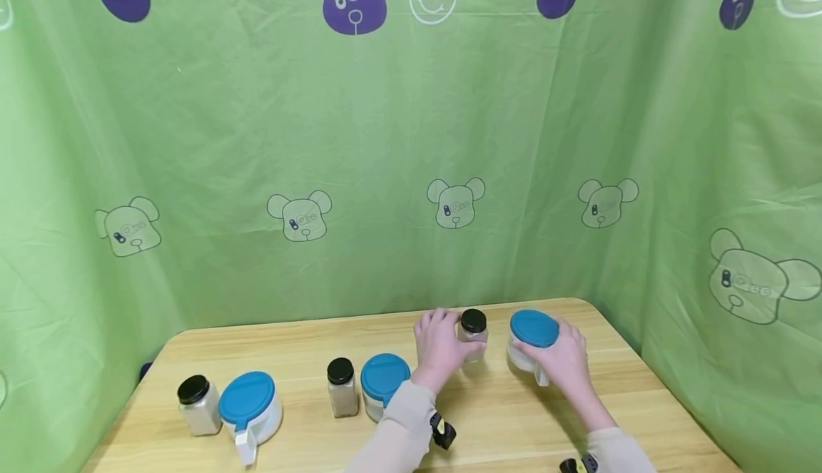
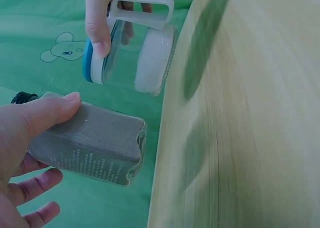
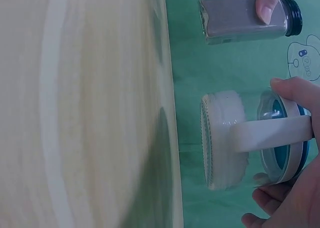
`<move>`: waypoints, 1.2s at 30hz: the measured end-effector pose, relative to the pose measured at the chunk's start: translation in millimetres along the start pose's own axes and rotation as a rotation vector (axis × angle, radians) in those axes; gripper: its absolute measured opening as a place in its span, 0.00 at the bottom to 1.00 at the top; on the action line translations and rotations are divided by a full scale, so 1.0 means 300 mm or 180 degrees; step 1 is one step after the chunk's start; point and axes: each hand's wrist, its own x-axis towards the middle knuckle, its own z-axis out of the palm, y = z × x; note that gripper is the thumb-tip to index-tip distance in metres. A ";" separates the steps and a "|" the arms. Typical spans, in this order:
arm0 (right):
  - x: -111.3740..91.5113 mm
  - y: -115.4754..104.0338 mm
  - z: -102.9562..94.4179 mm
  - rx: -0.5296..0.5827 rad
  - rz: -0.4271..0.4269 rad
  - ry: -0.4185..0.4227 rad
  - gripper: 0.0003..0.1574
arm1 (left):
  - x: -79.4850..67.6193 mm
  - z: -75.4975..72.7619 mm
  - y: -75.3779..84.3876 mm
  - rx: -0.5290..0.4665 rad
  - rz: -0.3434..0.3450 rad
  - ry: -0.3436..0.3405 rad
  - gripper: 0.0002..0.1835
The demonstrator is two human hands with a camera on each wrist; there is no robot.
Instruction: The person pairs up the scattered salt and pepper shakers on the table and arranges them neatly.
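My left hand (image 1: 439, 348) grips a square spice jar (image 2: 95, 138) with a black lid and greyish-brown powder inside, the thumb lying along one side. To its right, my right hand (image 1: 566, 360) holds a round seasoning pot (image 1: 534, 328) near its blue lid. That pot has a white handle (image 3: 270, 134) and white contents in its clear body. Both containers are held above the tabletop, apart from each other, and their shadows fall on the wood. In the right wrist view the thumb and fingers span the pot's lid rim.
On the wooden table (image 1: 501, 430), a second blue-lidded pot (image 1: 385, 375) stands partly behind my left forearm, beside a black-lidded jar (image 1: 342, 387). Farther left are another blue-lidded pot (image 1: 247, 402) and black-lidded jar (image 1: 200, 407). A green curtain (image 1: 385, 138) surrounds the table's back and sides.
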 end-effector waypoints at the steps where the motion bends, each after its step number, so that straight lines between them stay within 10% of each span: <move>1: -0.003 -0.001 -0.003 -0.0002 -0.0005 -0.0010 0.66 | -0.003 -0.003 0.000 -0.0011 0.0005 -0.0009 0.33; 36: -0.068 0.002 -0.037 0.0025 0.0061 -0.0196 0.69 | -0.087 -0.035 0.011 -0.0224 -0.0088 -0.0159 0.34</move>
